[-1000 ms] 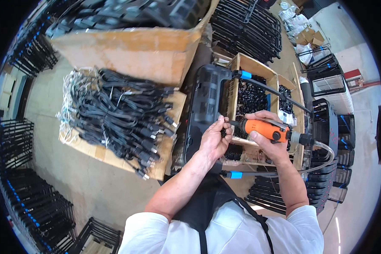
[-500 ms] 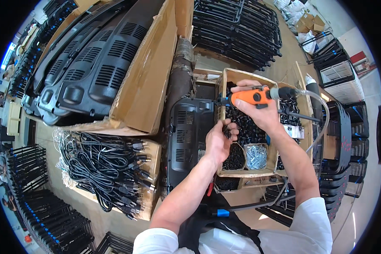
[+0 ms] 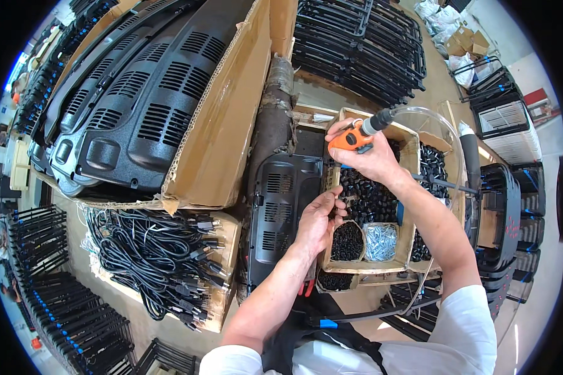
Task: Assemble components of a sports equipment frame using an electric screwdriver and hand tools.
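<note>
1. Since the frame 0.5 s earlier: orange power driver with black controls [image 3: 355, 140] has tipped, rear end now raised; left thumb and fingertips have drawn closer together.
2. Driver position: above the near-left wall of an open, divided wooden box [image 3: 369, 269], by the upper right corner of a black plastic panel with vent slots [image 3: 275, 203]. Its working tip is hidden; contact with the panel cannot be judged.
3. Right hand [image 3: 375, 160]: fingers wrapped firmly round the driver; some fingertips out of sight behind it.
4. Left hand [image 3: 319, 217]: over the panel's right edge, fingers curled, thumb near the index finger. Cannot tell whether anything is pinched there.
5. Box contents: glossy black small parts [image 3: 369, 190], shapes hard to resolve, partly covered by the right forearm; tiny black screws [image 3: 347, 242] beside silver screws [image 3: 380, 242].
6. Clear flexible hose [image 3: 449, 120] arcs from the driver's rear; its lower run is partly hidden.
7. Farther left: bundled black cables [image 3: 156, 256]; above them, a brown cardboard carton [image 3: 225, 125], cut off at the top.
</note>
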A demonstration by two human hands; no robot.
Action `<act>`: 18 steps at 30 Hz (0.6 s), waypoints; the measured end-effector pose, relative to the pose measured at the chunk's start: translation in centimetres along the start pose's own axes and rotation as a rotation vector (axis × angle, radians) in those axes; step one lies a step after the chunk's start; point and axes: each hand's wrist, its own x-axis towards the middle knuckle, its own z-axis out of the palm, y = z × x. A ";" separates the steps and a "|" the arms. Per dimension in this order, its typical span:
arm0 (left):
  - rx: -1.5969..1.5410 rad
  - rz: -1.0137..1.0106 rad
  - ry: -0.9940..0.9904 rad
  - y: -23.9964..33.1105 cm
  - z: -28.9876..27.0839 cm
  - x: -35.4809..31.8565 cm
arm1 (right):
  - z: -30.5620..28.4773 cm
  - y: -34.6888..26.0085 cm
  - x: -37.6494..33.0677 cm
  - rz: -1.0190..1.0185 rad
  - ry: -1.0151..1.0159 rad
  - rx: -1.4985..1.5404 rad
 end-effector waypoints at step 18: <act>-0.172 0.052 0.295 0.6 1.7 1.8 | 0.1 -0.1 -0.1 0.005 -0.057 -0.035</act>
